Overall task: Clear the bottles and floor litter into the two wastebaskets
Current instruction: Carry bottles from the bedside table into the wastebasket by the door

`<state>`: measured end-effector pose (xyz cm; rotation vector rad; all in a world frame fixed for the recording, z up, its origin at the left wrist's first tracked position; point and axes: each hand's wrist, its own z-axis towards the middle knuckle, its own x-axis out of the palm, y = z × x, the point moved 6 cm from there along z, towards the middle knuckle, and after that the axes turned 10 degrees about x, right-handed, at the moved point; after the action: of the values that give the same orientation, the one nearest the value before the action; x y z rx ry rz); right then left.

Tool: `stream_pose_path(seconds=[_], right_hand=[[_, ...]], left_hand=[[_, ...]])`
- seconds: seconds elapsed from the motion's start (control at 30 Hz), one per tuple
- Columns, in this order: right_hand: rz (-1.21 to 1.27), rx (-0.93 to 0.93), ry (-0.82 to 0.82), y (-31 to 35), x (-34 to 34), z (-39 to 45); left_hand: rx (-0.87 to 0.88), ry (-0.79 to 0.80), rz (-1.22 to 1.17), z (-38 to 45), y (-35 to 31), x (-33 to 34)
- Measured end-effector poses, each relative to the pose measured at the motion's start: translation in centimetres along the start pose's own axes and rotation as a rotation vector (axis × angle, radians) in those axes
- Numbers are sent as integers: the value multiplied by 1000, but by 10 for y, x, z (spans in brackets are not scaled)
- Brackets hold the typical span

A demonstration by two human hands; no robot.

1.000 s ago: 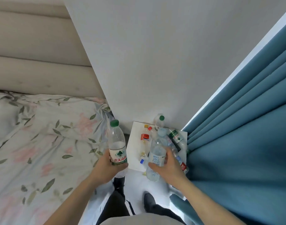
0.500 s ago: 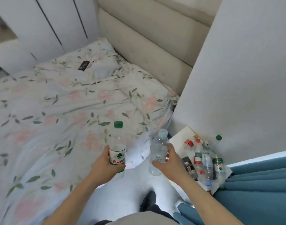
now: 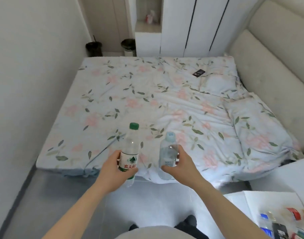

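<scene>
My left hand (image 3: pixel 115 171) grips a clear bottle with a green cap and a white-green label (image 3: pixel 130 152), held upright. My right hand (image 3: pixel 179 165) grips a clear bottle with a pale blue cap (image 3: pixel 168 156), also upright. Both are held out in front of me over the near edge of the bed. Two wastebaskets stand on the floor beyond the bed's far end: a black one (image 3: pixel 94 49) and one with a white lower band (image 3: pixel 129 47). Several more bottles (image 3: pixel 277 223) lie on a white stand at the lower right, cut off by the frame.
A bed with a floral sheet (image 3: pixel 147 104) fills the middle; a dark phone (image 3: pixel 198 72) lies on it. A wall runs along the left, with a strip of grey floor (image 3: pixel 49 192) beside it. White wardrobes (image 3: pixel 191 26) and a padded headboard (image 3: pixel 272 69) lie beyond.
My view has swung left from the bottle stand by the curtain to the bed and the far wastebaskets. Both hands keep their bottles, held the same way.
</scene>
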<state>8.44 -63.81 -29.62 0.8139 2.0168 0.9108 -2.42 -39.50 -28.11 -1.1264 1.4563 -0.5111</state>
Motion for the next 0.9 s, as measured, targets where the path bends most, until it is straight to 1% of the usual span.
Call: stream_pose_path(seconds=[0.17, 0.27, 0.4, 0.43, 0.53, 0.7, 0.8, 0.9], right_hand=[[-120, -81, 166, 74, 115, 21], [-214, -130, 259, 112, 174, 35], [-331, -207, 417, 169, 271, 56], [-341, -219, 436, 179, 282, 57], [-409, -272, 528, 213, 348, 69], [-489, -313, 639, 267, 448, 101], [-540, -315, 702, 300, 505, 119], [-605, -369, 762, 333, 562, 133]], left_hand=[[-87, -154, -78, -30, 71, -105], [-175, -259, -130, -53, 113, -155], [-315, -443, -188, -84, 176, -222], [-323, -459, -191, -86, 180, -229], [-374, -552, -215, -97, 212, -273], [-471, -631, -212, -103, 263, -349], [-493, -666, -196, -105, 281, -397], [-506, -751, -175, -110, 300, -443]])
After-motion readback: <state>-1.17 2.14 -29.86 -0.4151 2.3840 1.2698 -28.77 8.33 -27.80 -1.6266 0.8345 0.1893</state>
